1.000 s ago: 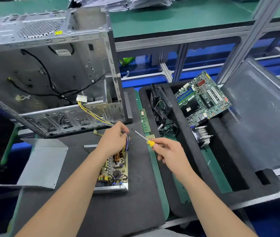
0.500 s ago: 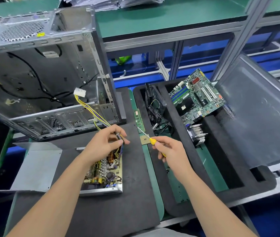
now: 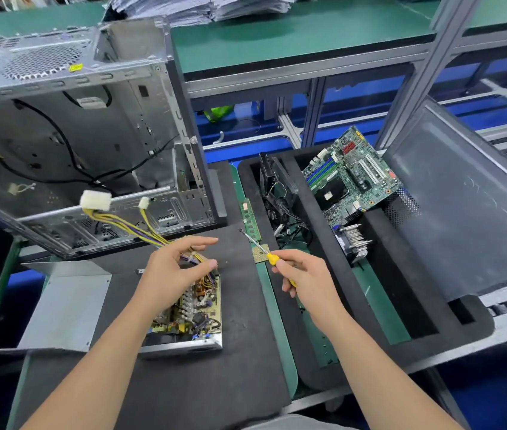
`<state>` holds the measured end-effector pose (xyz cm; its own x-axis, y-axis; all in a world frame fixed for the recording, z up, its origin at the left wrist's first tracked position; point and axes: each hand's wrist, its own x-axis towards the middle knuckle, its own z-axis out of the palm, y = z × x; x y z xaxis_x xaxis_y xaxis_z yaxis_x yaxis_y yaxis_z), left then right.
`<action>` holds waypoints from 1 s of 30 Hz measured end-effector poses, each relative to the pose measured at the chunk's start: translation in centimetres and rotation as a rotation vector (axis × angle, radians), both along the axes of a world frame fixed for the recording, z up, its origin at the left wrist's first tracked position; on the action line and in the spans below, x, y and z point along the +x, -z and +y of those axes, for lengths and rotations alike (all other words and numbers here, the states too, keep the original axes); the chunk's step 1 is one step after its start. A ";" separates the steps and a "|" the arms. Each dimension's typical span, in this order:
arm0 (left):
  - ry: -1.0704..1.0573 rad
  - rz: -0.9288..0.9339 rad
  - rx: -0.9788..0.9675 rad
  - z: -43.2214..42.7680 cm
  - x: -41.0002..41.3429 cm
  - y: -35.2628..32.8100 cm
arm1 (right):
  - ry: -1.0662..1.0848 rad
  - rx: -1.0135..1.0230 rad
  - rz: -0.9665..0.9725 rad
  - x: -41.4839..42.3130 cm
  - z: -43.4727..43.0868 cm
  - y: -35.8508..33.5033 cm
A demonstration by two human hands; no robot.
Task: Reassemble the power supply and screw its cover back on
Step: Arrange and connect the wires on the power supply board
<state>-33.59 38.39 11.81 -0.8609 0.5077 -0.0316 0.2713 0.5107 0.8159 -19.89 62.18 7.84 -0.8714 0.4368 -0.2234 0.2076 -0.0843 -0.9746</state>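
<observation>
Since the earlier frame, noted white connectors swung left and blurred, and left hand loosened from its pinch on the wire bundle. Edges: computer case close along far left; cover lying just left of power supply; foam tray rim along right, holding motherboard and heatsink. Open black mat right of and nearer than the supply. Left hand over the supply's far end, thumb and forefinger straight and parted, bundle running through the gap, not squeezed. Right hand curled round yellow-handled screwdriver, shaft crossing processor chip in view, tip near memory stick. Supply open, board exposed, flat on mat
</observation>
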 end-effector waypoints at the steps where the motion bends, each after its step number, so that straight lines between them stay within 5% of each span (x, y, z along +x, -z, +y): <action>1: -0.052 -0.002 -0.010 -0.1 0.2 0.0 | 0.000 0.003 0.000 0.0 0.0 0.0; 13: -0.552 0.117 -0.061 -0.5 2.7 -0.3 | -0.018 -0.002 0.012 -0.7 -2.2 -0.5; 22: -0.379 0.119 -0.240 -3.7 1.9 -0.9 | 0.057 0.005 0.047 -0.9 -2.7 -1.3; 26: -0.460 0.116 -0.317 -4.8 0.8 -2.8 | 0.075 0.039 0.056 -0.8 -2.4 -1.8; 30: -0.406 0.330 -0.356 -3.8 0.5 -3.3 | 0.105 0.036 0.045 -1.1 -2.3 -2.1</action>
<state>-33.04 34.63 15.07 -0.9760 0.1455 0.1621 0.2071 0.8504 0.4837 -20.96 59.88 9.96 -0.8294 0.5329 -0.1676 0.1555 -0.0679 -0.9855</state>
